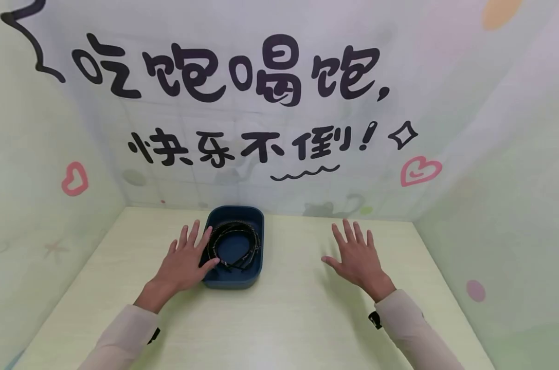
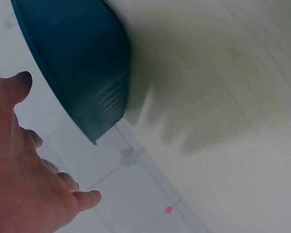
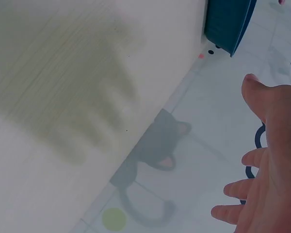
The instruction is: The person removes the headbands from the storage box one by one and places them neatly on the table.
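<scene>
A blue rectangular tray stands near the back edge of the table, and a dark coiled cable or cord lies inside it. My left hand, fingers spread, hovers at the tray's left side and overlaps its edge in the head view. In the left wrist view the hand is apart from the tray. To the right of the tray, my right hand is held above the table with spread fingers and holds nothing; the right wrist view shows that hand too.
The pale wooden table is closed in by a printed back wall with black lettering and by side panels at left and right. Both hands cast shadows on the tabletop.
</scene>
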Tool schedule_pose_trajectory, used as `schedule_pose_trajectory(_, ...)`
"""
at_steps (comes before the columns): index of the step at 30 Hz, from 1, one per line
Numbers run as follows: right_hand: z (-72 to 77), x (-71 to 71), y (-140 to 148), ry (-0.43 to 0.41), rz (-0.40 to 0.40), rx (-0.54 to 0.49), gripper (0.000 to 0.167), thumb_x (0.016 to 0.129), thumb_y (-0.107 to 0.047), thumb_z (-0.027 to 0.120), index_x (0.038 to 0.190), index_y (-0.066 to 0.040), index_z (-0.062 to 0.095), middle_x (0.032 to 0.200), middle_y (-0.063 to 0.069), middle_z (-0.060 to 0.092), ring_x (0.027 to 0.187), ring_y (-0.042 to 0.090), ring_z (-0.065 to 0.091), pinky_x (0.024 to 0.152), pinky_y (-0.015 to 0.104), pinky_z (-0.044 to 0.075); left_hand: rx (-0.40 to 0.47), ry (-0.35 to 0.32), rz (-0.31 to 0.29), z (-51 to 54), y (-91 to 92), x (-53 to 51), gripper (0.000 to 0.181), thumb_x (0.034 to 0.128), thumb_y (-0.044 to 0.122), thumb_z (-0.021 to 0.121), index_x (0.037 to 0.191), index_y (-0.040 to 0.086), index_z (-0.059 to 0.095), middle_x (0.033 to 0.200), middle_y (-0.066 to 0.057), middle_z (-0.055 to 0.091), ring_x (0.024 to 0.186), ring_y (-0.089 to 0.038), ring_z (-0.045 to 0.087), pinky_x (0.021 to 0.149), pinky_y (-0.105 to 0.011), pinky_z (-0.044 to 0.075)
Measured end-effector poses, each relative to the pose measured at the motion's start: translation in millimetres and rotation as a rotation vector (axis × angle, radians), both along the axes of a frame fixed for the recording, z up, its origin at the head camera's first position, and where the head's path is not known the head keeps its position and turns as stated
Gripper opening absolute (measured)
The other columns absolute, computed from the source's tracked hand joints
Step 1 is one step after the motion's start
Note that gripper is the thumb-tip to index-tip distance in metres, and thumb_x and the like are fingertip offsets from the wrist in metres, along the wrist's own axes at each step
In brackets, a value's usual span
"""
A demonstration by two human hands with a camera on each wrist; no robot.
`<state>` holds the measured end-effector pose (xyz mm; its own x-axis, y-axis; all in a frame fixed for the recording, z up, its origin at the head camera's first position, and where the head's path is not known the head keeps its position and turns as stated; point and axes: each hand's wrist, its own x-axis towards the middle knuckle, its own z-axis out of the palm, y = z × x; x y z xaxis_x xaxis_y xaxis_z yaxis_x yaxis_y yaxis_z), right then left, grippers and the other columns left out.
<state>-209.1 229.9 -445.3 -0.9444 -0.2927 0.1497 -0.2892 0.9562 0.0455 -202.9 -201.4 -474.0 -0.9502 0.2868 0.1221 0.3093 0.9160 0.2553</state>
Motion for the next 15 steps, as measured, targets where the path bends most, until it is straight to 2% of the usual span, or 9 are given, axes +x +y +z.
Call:
schedule_pose_trajectory(6, -0.1, 2.4, -6, 0.02, 0.0, 0.024, 0.086, 0.091, -0.063, 0.056, 0.156, -0.014, 0.031, 0.161, 0.02, 0.025, 0.147, 0.044, 0.022, 0.112, 0.066, 0.02, 0.11, -0.065, 0.012, -7.8, -3.3, -11.5, 0.083, 0.1012, 0.047, 0.049, 0.158, 0.0, 0.011, 0.161, -0.033, 0.003, 0.144, -0.058, 0.008, 0.106, -0.071, 0.023)
schedule_pose_trajectory(12, 1.5, 1.8, -12, 0.009, 0.009, 0.017, 0.085, 0.091, -0.063, 0.056, 0.156, -0.014, 0.031, 0.161, 0.02, 0.024, 0.147, 0.044, 0.023, 0.112, 0.064, 0.022, 0.333, -0.202, 0.099, -20.6, -6.3, -22.9, 0.083, 0.1059, 0.041, 0.04, 0.155, -0.005, -0.008, 0.159, -0.036, -0.004, 0.144, -0.056, 0.004, 0.108, -0.069, 0.02)
schedule_pose_trajectory(15, 1.6, 2.2, -10, -0.002, -0.003, 0.027, 0.085, 0.091, -0.063, 0.056, 0.156, -0.014, 0.031, 0.162, 0.019, 0.024, 0.147, 0.043, 0.024, 0.113, 0.063, 0.023, 0.431, -0.27, 0.119, -28.1, -1.2, -27.6, 0.08, 0.1076, 0.038, 0.034, 0.153, -0.009, -0.012, 0.158, -0.037, -0.003, 0.145, -0.054, 0.004, 0.112, -0.065, 0.016)
